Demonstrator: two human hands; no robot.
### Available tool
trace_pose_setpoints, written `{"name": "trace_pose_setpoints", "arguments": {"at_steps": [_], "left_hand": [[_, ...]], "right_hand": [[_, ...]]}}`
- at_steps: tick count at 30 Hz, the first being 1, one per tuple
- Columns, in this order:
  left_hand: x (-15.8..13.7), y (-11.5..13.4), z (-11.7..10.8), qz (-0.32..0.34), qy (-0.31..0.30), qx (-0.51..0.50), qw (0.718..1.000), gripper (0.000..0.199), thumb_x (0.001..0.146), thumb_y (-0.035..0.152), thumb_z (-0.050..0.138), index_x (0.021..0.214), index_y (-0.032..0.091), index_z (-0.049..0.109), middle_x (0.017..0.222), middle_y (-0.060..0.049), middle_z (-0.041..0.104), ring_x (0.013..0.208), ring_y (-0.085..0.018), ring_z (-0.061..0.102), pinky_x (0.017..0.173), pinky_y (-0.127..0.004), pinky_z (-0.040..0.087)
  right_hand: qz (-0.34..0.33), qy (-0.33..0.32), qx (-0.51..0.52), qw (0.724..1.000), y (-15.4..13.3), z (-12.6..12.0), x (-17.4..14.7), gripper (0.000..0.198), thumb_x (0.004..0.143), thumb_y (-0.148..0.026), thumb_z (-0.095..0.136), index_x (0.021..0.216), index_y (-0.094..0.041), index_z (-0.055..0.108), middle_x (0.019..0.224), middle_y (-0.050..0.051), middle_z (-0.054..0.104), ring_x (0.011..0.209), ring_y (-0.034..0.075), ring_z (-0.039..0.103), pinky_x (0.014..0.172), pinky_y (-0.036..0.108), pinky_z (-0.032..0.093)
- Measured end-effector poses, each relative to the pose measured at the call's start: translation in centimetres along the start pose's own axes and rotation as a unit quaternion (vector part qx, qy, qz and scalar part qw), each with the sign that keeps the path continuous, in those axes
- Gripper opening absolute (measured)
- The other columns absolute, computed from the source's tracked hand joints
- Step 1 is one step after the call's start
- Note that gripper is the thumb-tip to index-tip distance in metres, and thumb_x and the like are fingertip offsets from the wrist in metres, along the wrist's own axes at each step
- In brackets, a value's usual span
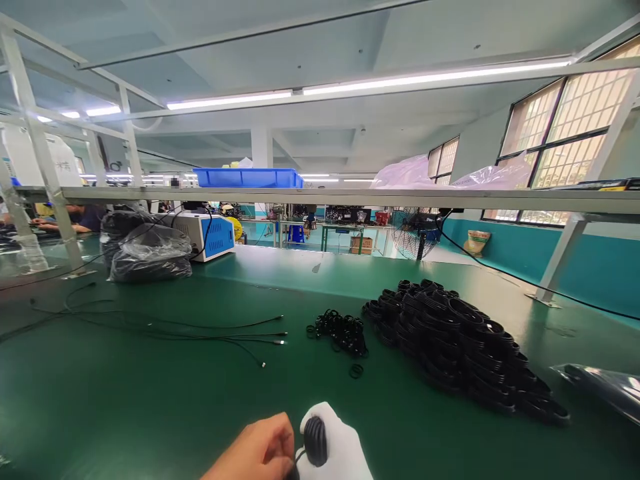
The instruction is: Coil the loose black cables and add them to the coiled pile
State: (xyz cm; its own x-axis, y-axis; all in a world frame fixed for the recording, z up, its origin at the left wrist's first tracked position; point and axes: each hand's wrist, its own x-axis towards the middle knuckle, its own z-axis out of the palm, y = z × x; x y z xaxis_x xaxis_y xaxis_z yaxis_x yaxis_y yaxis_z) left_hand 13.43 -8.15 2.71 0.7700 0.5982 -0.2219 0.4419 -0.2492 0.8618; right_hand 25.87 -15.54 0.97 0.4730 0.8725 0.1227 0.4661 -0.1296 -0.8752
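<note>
At the bottom centre, my right hand (343,450), in a white glove, is closed around a coiled black cable (315,441). Close beside it on the left is my left hand (255,447), bare, with its fingers curled in; a strand of the cable runs down to its fingertips. Several loose black cables (215,335) lie stretched over the green tabletop (150,400), their plugs pointing right. Beyond my hands sits a small heap of black rings (343,330), with a few rings (356,371) apart from it. A large pile of coiled black cables (450,333) lies to the right.
A clear plastic bag (150,250) and a blue-and-white machine (207,235) stand at the back left. Another plastic bag (605,387) lies at the right edge. Overhead, a shelf (340,197) carries a blue tray (250,178). Behind is a fan (417,233).
</note>
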Motion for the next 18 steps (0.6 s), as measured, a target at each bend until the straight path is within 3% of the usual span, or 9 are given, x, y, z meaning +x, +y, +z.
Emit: {"name": "trace_pose_setpoints", "arguments": {"at_steps": [5, 9, 13, 16, 18], "left_hand": [[-0.9, 1.4, -0.9, -0.017, 0.022, 0.169, 0.985, 0.013, 0.063, 0.018, 0.053, 0.067, 0.022, 0.065, 0.077, 0.001, 0.062, 0.085, -0.02, 0.055, 0.069, -0.025, 0.038], [-1.5, 3.3, -1.6, -0.019, 0.035, 0.207, 0.978, 0.015, 0.062, 0.019, 0.054, 0.067, 0.024, 0.067, 0.074, 0.001, 0.064, 0.087, -0.022, 0.055, 0.078, -0.029, 0.037], [-1.3, 3.2, -1.9, -0.001, 0.052, 0.153, 0.987, 0.026, 0.062, 0.015, 0.051, 0.08, 0.022, 0.068, 0.085, -0.001, 0.064, 0.089, -0.021, 0.056, 0.081, -0.03, 0.039], [-1.0, 1.9, -1.6, 0.034, 0.029, 0.043, 0.998, 0.048, 0.059, 0.012, 0.051, 0.104, 0.022, 0.063, 0.107, -0.004, 0.06, 0.102, -0.022, 0.054, 0.09, -0.031, 0.039], [-0.8, 1.1, -1.1, 0.045, 0.006, -0.005, 0.999, 0.055, 0.059, 0.012, 0.051, 0.112, 0.022, 0.059, 0.116, -0.006, 0.057, 0.108, -0.023, 0.051, 0.093, -0.032, 0.038]], "right_hand": [[0.006, -0.037, -0.014, 0.999, -0.3, -0.6, 0.2, 0.021, 0.05, -0.006, 0.048, 0.061, -0.021, 0.037, 0.052, -0.008, 0.033, 0.049, 0.006, 0.028, 0.046, 0.02, 0.025], [0.058, -0.063, 0.036, 0.996, 0.4, -1.2, 0.7, 0.027, 0.051, -0.007, 0.051, 0.075, -0.02, 0.049, 0.053, -0.007, 0.042, 0.049, 0.007, 0.036, 0.048, 0.021, 0.031], [0.082, -0.125, 0.159, 0.976, 1.6, -0.5, 1.5, 0.043, 0.052, -0.011, 0.062, 0.093, -0.018, 0.054, 0.061, -0.004, 0.051, 0.056, 0.011, 0.048, 0.056, 0.024, 0.041], [0.051, -0.18, 0.252, 0.949, 2.4, 1.4, 2.0, 0.055, 0.046, -0.019, 0.074, 0.098, -0.019, 0.057, 0.074, 0.001, 0.056, 0.077, 0.019, 0.058, 0.07, 0.032, 0.046], [0.05, -0.197, 0.275, 0.94, 2.4, 2.8, 2.3, 0.051, 0.05, -0.028, 0.076, 0.098, -0.022, 0.059, 0.077, 0.002, 0.057, 0.088, 0.023, 0.058, 0.077, 0.036, 0.046]]}}
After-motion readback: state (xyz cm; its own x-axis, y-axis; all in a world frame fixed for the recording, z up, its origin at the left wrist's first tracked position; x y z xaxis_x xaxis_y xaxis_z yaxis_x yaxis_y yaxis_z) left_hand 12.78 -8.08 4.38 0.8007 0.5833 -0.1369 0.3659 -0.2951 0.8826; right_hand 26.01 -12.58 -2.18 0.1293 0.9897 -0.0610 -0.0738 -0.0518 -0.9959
